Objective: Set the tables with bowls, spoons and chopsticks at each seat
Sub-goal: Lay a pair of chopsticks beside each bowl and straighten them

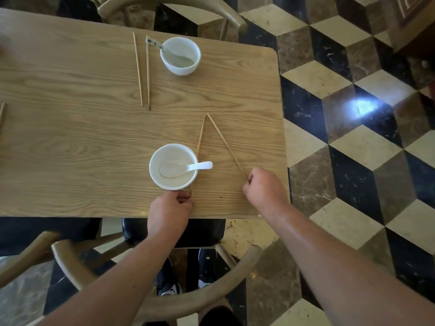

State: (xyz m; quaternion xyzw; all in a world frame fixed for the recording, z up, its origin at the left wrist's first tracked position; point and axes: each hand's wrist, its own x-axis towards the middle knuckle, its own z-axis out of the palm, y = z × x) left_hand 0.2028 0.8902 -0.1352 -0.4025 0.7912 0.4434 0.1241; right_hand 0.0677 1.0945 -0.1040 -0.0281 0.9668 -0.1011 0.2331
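Chopstick ends [2, 111] poke in at the left edge of the wooden table [70, 149]. Further right, on the far side, a pair of chopsticks [147, 74] lies almost parallel, pointing toward the near side, just left of the far bowl [181, 69]. This white bowl holds a spoon [174, 58] whose patterned handle leans over the rim toward the pair.

At the near seat stands the near bowl [174, 154], also white, with a white spoon [188, 167] lying in it, its handle sticking out over the right rim. Below the bowl, at the table's near edge, the left hand [170, 208] has its fingers curled and pinches the near end of the left chopstick [200, 137]. That stick runs away from the person, right against the bowl's right side and under the spoon handle.

The right chopstick [227, 147] slants away from it, so the two make a narrow V, far tips almost meeting and near ends well apart. The right hand [267, 188], fingers curled in, pinches that stick's near end close to the table's right edge.

Beyond lies a cube-patterned marble floor [353, 137]. A wooden chair [164, 304] curves beneath the forearms.
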